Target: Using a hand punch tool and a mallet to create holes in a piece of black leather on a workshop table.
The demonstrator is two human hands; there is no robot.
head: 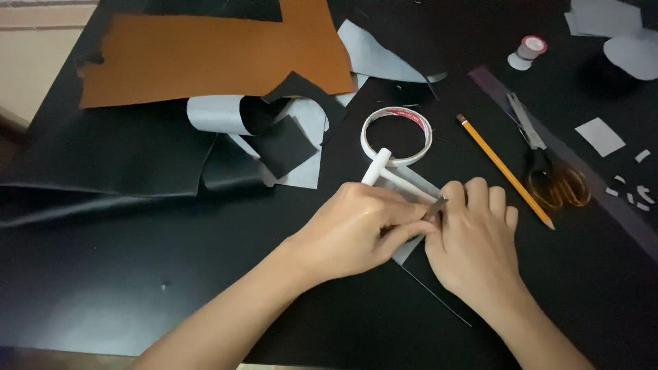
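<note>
My left hand grips a white-handled craft knife; its handle sticks up past my knuckles and its metal tip shows between my two hands. My right hand lies flat with fingers curled, pressing down a small pale grey piece on the black surface, right beside the blade tip. Most of that piece is hidden under my hands. A roll of white double-sided tape lies just beyond the knife handle.
A yellow pencil, scissors with amber handles and a dark ruler lie to the right. A brown leather sheet, black and grey offcuts, a thread spool and small white scraps lie around.
</note>
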